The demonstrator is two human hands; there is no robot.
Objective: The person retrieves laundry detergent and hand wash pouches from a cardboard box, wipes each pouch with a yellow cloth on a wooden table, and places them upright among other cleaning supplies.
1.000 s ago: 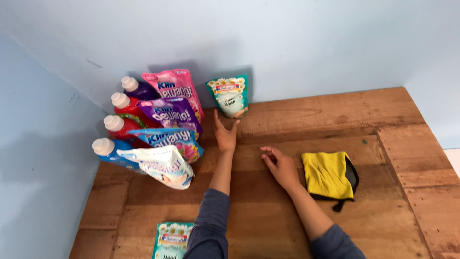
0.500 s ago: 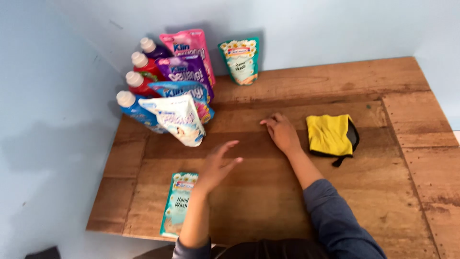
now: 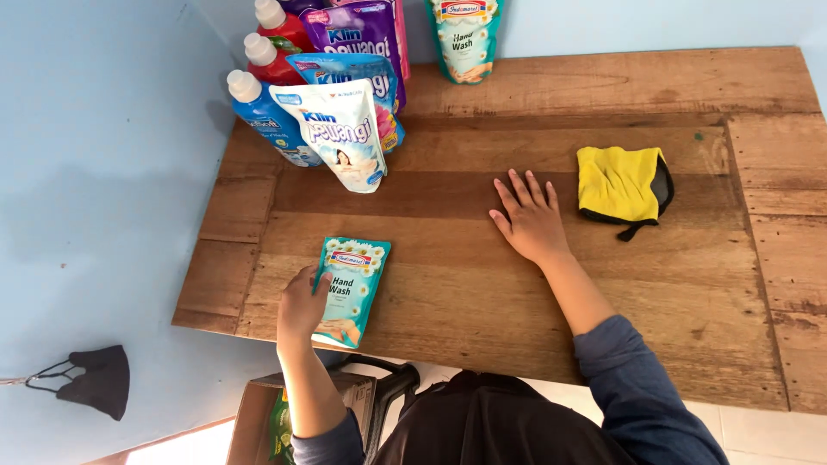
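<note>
Wooden plank counter against pale blue wall, teal flat refill pouch with daisy print lying near front edge, my left grip closing on its side, my right grip open, flat on wood.

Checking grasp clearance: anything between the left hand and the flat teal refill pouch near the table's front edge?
Nothing visible. The left hand already touches the left edge of the flat teal refill pouch, which lies alone on the wooden table.
</note>
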